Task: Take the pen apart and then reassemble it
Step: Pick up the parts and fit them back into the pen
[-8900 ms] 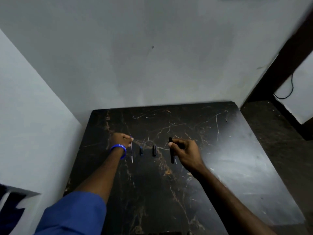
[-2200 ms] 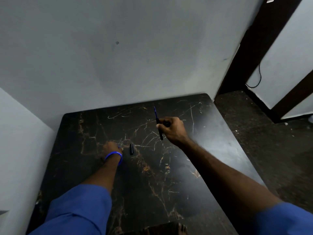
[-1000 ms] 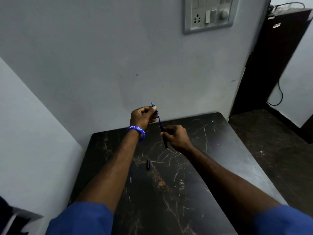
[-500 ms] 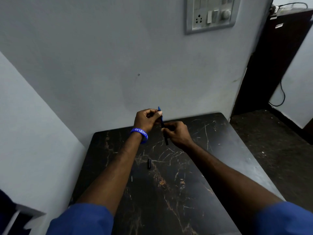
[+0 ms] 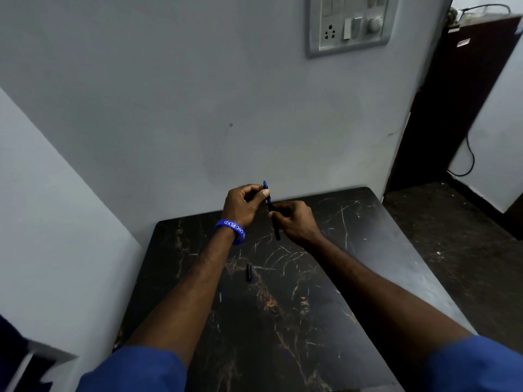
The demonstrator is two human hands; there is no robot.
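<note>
I hold the pen upright above the far edge of the dark marble table point(image 5: 368, 250). My right hand point(image 5: 294, 220) grips the black pen barrel point(image 5: 276, 229), whose lower end sticks out below the fingers. My left hand point(image 5: 243, 205), with a blue wristband, pinches the blue tip piece point(image 5: 265, 186) at the barrel's top. Both hands touch at the pen. A small black pen cap point(image 5: 249, 273) lies flat on the table, nearer to me. A thin short pale piece point(image 5: 220, 297) lies beside my left forearm.
A pale wall rises right behind the table, with a switch and socket panel point(image 5: 349, 22) high up. A side wall closes the left. A dark cabinet point(image 5: 452, 94) stands at the right, over dark floor point(image 5: 452, 236).
My left hand rose from the table to the pen's top and has slid closer to my right hand. The blue part now shows less above the barrel. The camera tilted up.
</note>
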